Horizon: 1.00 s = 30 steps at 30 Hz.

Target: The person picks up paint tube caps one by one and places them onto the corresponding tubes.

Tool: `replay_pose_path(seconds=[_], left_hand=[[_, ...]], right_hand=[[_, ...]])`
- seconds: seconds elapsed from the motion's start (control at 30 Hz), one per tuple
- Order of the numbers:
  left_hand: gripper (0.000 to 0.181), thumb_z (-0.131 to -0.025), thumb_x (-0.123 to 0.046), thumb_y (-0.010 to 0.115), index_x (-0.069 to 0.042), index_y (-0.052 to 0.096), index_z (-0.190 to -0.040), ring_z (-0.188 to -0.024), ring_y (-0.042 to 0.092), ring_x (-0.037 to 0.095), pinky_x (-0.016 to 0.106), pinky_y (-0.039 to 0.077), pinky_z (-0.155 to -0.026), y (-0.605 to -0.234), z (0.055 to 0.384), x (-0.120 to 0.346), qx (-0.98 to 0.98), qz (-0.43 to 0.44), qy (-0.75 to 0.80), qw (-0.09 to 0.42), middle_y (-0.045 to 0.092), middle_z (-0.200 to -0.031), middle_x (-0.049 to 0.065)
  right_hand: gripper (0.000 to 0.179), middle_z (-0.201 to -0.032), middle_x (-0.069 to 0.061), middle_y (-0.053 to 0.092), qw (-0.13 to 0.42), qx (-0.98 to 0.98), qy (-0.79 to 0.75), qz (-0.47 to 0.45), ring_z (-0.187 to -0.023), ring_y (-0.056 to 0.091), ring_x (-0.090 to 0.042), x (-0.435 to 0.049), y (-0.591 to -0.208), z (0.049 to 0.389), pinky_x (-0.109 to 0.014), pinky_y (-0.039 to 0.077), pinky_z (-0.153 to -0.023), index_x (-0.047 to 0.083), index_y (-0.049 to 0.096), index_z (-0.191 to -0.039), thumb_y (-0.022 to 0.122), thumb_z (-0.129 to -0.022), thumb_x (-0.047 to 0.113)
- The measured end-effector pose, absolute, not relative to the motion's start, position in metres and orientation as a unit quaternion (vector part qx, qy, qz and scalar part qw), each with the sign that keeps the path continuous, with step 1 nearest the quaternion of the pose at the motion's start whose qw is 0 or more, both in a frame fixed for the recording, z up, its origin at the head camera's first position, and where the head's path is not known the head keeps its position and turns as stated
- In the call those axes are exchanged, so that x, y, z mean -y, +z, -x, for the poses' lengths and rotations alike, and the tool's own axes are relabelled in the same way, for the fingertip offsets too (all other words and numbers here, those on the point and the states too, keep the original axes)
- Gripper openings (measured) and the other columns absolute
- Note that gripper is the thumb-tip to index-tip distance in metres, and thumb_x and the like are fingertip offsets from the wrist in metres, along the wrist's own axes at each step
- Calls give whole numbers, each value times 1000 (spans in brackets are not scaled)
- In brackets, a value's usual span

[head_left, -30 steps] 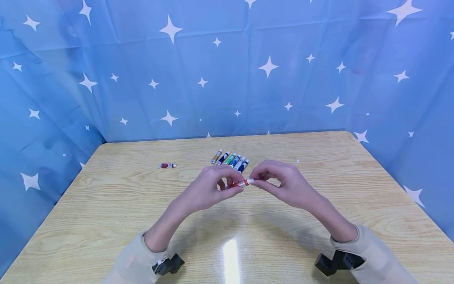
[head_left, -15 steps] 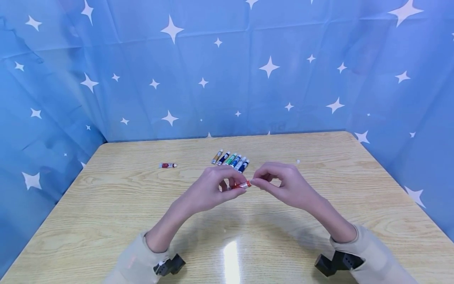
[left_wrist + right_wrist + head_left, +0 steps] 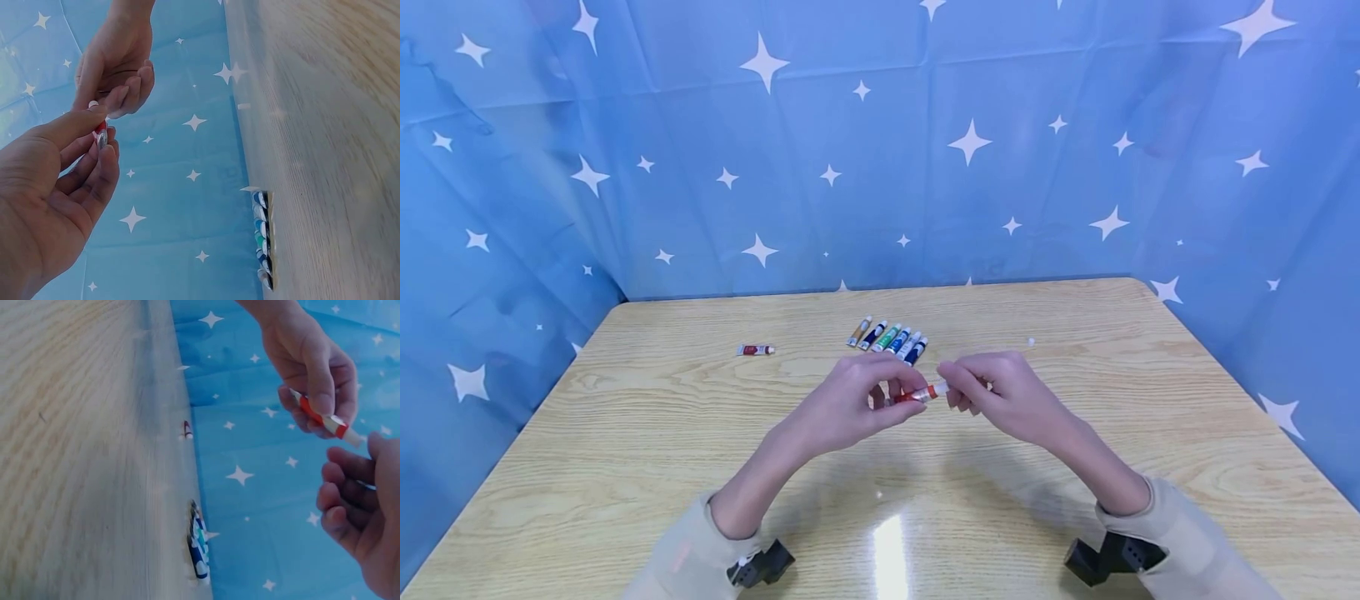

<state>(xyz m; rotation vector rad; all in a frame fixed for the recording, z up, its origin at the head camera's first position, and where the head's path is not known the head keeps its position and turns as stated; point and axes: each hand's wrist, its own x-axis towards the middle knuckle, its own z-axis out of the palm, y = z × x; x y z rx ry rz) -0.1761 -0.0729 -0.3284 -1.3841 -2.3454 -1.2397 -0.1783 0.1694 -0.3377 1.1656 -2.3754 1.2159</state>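
My left hand (image 3: 868,398) pinches a red and white paint tube (image 3: 917,395) between thumb and fingers above the table. The tube's white cap (image 3: 941,388) points right, towards my right hand (image 3: 1000,390). Thumb and curled fingers of that hand meet at the cap; in the right wrist view the white cap (image 3: 352,437) shows close to the thumb and index fingertips. The left wrist view shows the tube (image 3: 100,132) in the left fingers, its cap beside the right thumb. Part of the tube is hidden by the left fingers.
Behind the hands, several paint tubes (image 3: 888,337) lie side by side on the wooden table (image 3: 625,433). A dark red tube (image 3: 756,350) lies alone to the left. Right of the row is a small white piece (image 3: 1031,342). A blue star-patterned curtain (image 3: 880,183) hangs behind.
The right hand's fingers have curled and its wrist has turned at the cap. Both hands have shifted slightly right and nearer with the tube, and more of the white cap shows.
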Motion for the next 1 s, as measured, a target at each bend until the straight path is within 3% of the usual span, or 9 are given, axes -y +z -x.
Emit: replay_pose_path(seconds=[0.2, 0.33, 0.6, 1.0], left_hand=[[9, -93, -8, 73, -6, 73, -102, -72, 57, 3, 18, 53, -60, -329, 178, 75, 796, 440, -411, 59, 68, -85, -4], [10, -93, -8, 72, -7, 73, -103, -73, 58, 3, 19, 54, -60, -330, 180, 76, 799, 431, -417, 49, 68, -84, -4], [9, -94, -7, 70, -7, 73, -102, -74, 58, 1, 20, 54, -60, -331, 179, 76, 789, 440, -427, 50, 68, -86, -5], [8, -94, -9, 72, -8, 72, -102, -72, 57, 3, 20, 54, -60, -330, 178, 74, 792, 430, -430, 46, 66, -84, -6]], right_hand=[[17, -82, 10, 63, 106, 810, 413, -403, -58, 56, -8, -177, -332, 180, -24, 48, -52, 16, 69, -104, 64, -98, 2], [35, -95, 3, 68, 118, 787, 412, -444, -61, 59, -6, -178, -329, 182, -22, 49, -52, 11, 67, -118, 74, -88, -6], [36, -94, 2, 69, 149, 765, 398, -484, -65, 57, -6, -174, -329, 183, -16, 48, -60, 11, 71, -110, 75, -83, -12], [21, -88, 8, 66, 150, 782, 390, -463, -67, 55, -5, -173, -331, 179, -18, 47, -58, 15, 72, -105, 74, -90, 0]])
